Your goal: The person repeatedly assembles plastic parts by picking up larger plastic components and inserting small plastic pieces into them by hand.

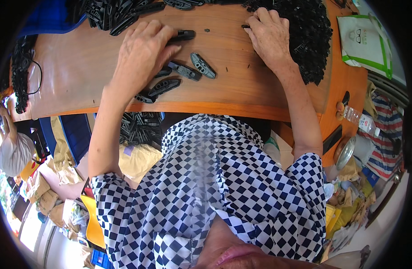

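My left hand point(143, 49) is closed around a long black plastic piece point(185, 35), whose end sticks out past the fingers toward the right. Higher on the right, my right hand point(270, 36) pinches a small black part point(246, 26) at its fingertips. Several boat-shaped black pieces point(202, 65) lie on the wooden table point(241, 89) below my left hand, one partly under it. Beside my right hand spreads a heap of small black parts point(311, 45). Beyond my left hand is a pile of long black pieces point(112, 15).
At the far left stands something blue point(51, 18), with black parts point(21, 71) below it. On the right are a white-and-green bag point(365, 42), a plastic bottle point(360, 120) and a metal bowl point(345, 152). More black pieces point(140, 127) sit beneath the table edge. Another person point(17, 150) is at left.
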A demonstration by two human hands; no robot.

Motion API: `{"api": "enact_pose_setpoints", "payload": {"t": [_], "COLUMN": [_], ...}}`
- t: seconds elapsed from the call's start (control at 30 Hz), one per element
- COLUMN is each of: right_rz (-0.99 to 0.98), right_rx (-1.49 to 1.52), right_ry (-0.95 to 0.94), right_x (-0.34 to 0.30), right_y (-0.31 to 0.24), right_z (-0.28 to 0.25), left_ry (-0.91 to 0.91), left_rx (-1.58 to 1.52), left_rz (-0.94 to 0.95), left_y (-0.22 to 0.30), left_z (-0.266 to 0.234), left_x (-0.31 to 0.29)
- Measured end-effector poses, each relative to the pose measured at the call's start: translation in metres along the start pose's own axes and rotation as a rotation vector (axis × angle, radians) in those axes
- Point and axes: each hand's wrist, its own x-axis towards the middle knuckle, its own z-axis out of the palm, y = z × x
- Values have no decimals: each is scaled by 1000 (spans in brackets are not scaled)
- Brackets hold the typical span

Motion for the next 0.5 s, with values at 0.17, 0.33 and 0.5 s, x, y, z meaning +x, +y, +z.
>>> {"api": "enact_pose_setpoints", "payload": {"t": [0.17,0.33,0.5], "right_rz": [254,575,553], "right_rx": [622,2339,2694], "right_ry": [174,11,-134], "right_x": [0,-10,-33], "right_y": [0,-7,-8], "right_z": [1,-12,-17], "left_ry": [-69,-122,19], "left_rx": [48,73,-263], "left_rz": [-26,-130,-266], "left_y": [-10,-20,-14], "left_z": [27,37,36], "left_x": [20,30,37]}}
